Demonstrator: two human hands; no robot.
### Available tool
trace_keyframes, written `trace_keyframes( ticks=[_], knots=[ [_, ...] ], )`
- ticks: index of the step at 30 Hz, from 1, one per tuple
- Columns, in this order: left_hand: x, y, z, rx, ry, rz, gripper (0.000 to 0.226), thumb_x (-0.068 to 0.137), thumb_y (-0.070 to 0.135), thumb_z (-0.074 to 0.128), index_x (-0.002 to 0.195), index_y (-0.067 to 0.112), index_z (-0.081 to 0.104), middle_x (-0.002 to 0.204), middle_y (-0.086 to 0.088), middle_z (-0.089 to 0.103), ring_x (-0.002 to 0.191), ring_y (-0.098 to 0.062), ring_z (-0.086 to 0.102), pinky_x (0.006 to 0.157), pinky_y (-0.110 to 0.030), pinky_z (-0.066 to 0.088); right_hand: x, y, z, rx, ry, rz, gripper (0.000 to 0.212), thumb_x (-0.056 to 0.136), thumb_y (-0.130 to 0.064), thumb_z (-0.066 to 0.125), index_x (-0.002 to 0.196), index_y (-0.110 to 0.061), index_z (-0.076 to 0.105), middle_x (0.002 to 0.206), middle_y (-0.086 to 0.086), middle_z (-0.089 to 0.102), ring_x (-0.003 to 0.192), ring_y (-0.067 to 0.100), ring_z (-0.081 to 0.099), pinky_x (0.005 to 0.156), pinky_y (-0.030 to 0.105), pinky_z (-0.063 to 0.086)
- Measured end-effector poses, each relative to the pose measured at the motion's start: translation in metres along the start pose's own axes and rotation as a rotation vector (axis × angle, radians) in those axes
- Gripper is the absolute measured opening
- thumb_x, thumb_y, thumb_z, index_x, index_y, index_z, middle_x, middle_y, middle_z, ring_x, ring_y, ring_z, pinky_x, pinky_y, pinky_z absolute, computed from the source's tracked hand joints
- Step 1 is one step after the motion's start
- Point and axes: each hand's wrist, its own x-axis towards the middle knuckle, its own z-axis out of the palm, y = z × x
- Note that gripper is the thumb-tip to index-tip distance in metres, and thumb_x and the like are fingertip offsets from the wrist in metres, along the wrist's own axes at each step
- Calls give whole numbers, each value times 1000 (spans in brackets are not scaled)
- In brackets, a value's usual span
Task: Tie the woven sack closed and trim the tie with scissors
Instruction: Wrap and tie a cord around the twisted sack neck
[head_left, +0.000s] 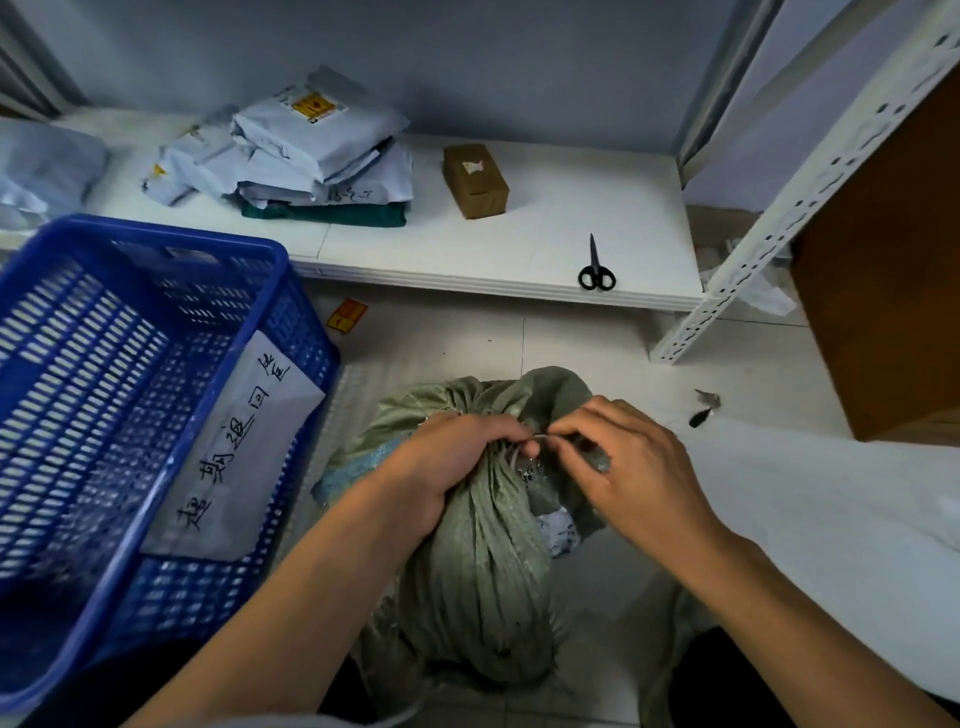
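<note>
Over on the left I see the blue crate (130, 395) tilted beside me, a handwritten label (234, 447) on its inner wall, presumably pushed aside so the floor in front stays free. Next comes my left hand (447, 462), clenched around the gathered neck of the green sack (478, 571), which stands on the floor between my arms; I judge that squeeze keeps the bunched cloth from spreading while the tie goes on. At the neck, a thin pale tie (540, 438) bridges the two hands. My right hand (623, 467) pinches its end between thumb and fingertips, likely feeding or cinching it, though whether it is locked I cannot tell. Farther right and up, the scissors (596, 273) lie closed near the front edge of the white shelf (545, 208), well apart from the sack, within reach for trimming afterwards.
</note>
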Motion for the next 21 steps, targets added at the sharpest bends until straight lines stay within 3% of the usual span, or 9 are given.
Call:
trace_keyframes(
  ticks=[4,6,8,10,14,16,18,21],
  knots=[
    [0,-5,-4,-35,-14,10,18,88,15,73,98,1,79,94,-20,78,76,-29,71,67,-34,61,-4,0,-8,-37,8,6,11,91,-30,64,92,-21,71,85,-11,68,80,14,57,69,29,43],
    [2,-8,-6,-63,-7,28,25,91,21,72,102,-1,78,85,-14,75,68,-26,68,70,-34,60,-6,3,-12,-13,27,71,9,93,-28,63,92,-22,69,81,-12,65,77,13,56,68,29,39],
    [1,-8,-7,-112,8,33,26,94,24,69,100,0,76,76,-11,71,58,-23,65,63,-30,58,-8,7,-15,53,54,149,8,95,-26,61,90,-23,67,76,-12,64,72,12,60,65,29,42],
    [1,-6,-9,-168,38,29,24,97,26,66,85,6,73,71,-10,68,51,-21,63,52,-24,56,-9,8,-16,137,71,231,9,96,-25,61,89,-22,65,71,-12,66,68,10,66,62,28,47],
    [2,-4,-9,-213,65,17,34,96,29,67,65,13,65,68,-10,70,50,-21,66,54,-26,56,-9,2,-13,229,103,282,12,96,-20,60,85,-20,62,62,-8,64,61,15,66,61,38,54],
    [3,-3,-6,-210,57,12,29,92,30,73,70,12,68,76,-13,75,59,-25,72,64,-32,61,-8,-4,-8,251,85,256,13,97,-21,58,84,-21,60,58,-5,61,56,17,63,58,41,52],
    [1,-1,-2,-201,58,20,25,88,31,78,92,6,75,91,-15,80,75,-30,78,73,-39,63,-6,-9,-3,249,52,208,13,98,-22,57,85,-23,58,57,-3,59,52,17,59,54,40,49],
    [2,3,0,-200,67,28,35,89,32,75,112,5,75,96,-16,81,83,-31,79,75,-39,62,-3,-13,2,241,13,169,7,98,-23,56,94,-25,61,55,-4,56,46,15,50,48,38,44]
  ],
)
